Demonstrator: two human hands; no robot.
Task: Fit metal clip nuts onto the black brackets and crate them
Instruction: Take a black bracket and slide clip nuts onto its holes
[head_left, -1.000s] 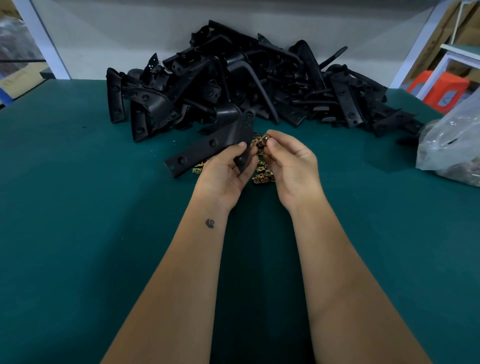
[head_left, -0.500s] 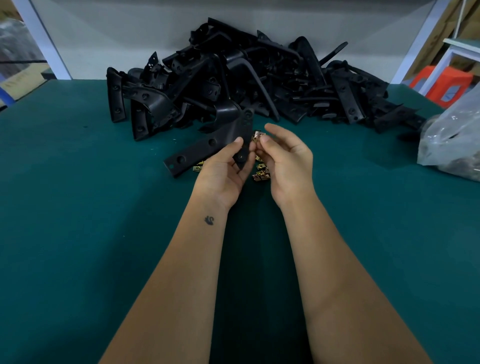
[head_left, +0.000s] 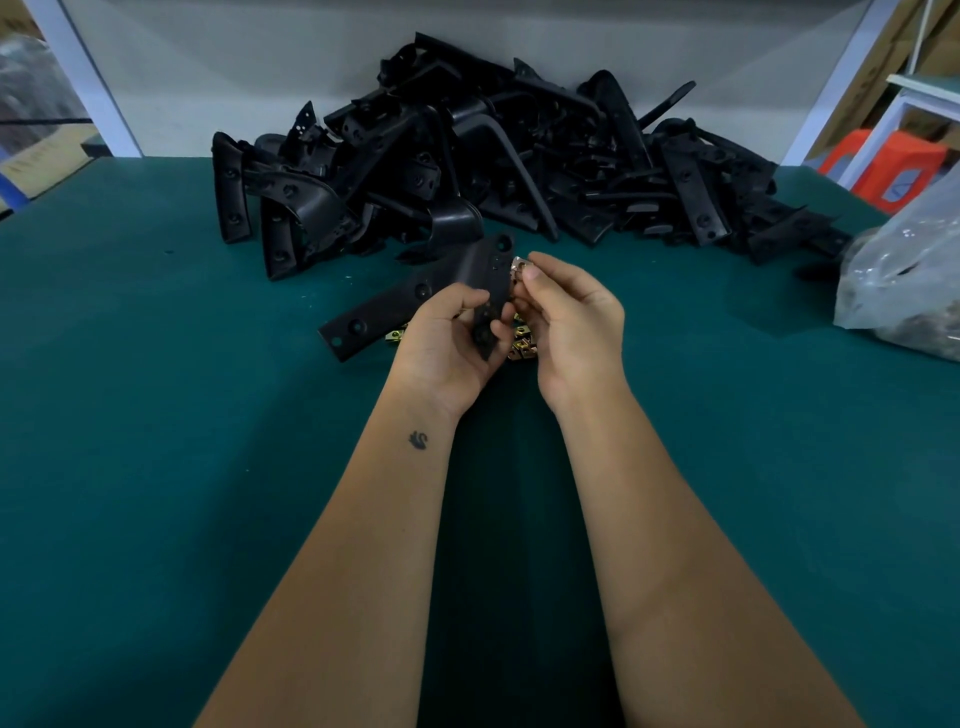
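The clip nut (head_left: 518, 268) sits pinched in your right hand (head_left: 574, 322), touching the upper edge of the bracket (head_left: 447, 291) — the bracket lies at nine o'clock from it; your left hand (head_left: 451, 349) grips the bracket's near leg, its long arm running toward eight o'clock; loose nuts (head_left: 521, 345) lie on the desk (head_left: 156, 415) beneath; the bracket pile (head_left: 493, 156) waits at twelve o'clock — no crate in view.
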